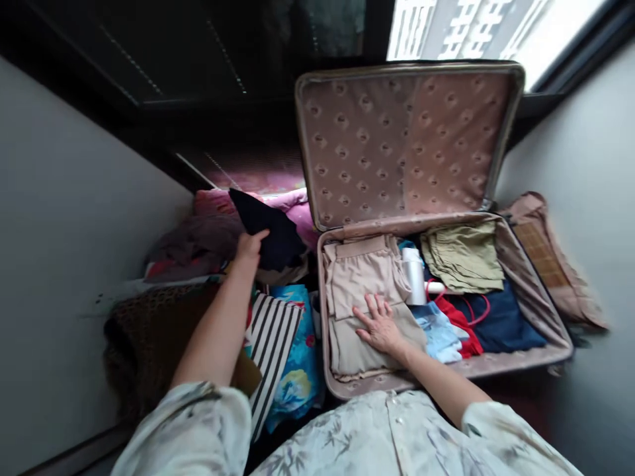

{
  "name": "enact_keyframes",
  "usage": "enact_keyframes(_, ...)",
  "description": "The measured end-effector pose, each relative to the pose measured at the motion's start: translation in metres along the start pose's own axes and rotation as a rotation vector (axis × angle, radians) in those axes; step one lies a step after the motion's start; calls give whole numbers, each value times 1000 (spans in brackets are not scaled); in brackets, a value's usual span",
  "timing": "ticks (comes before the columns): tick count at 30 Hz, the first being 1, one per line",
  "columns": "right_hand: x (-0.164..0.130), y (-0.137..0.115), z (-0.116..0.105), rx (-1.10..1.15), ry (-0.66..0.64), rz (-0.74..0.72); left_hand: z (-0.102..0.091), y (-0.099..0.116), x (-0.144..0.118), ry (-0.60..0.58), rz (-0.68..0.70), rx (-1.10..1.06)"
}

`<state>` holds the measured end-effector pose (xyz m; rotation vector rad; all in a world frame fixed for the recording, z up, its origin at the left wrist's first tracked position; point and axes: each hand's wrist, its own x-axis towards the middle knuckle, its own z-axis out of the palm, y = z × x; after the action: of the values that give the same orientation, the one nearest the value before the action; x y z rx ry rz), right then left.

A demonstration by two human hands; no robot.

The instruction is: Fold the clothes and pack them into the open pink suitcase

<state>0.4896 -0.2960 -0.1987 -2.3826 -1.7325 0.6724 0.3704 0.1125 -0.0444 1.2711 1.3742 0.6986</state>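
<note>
At the left, my left hand [252, 244] grips the edge of a dark navy folded garment [278, 241]. One digit lies on top of it, the other fingers are mostly hidden, and a corner of the cloth points up. My right hand [381, 325] lies with spread fingers on folded beige trousers [364, 268] in the left half of the open suitcase [421, 380]. Beside them in the suitcase are a silver-white bottle [413, 274], a light blue cloth [439, 332], a red cloth [464, 327], a navy cloth [513, 317] and folded olive clothing [464, 254].
The suitcase's patterned lid [409, 145] stands upright at the back by the window. Left of the suitcase lie a striped cloth [272, 344], a blue floral cloth [295, 380], a brown textile [159, 344] and pink bedding [297, 215]. A pinkish-brown bag [550, 258] leans at the right.
</note>
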Motion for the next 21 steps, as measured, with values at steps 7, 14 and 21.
enact_keyframes(7,-15,29,-90,459,230,12,-20,88,-136,-468,53,74)
enact_keyframes(14,-88,86,-199,584,515,2,70,115,-220,-1315,12,471)
enact_keyframes(21,-151,128,-146,1291,136,135,190,82,-263,-1640,-84,600)
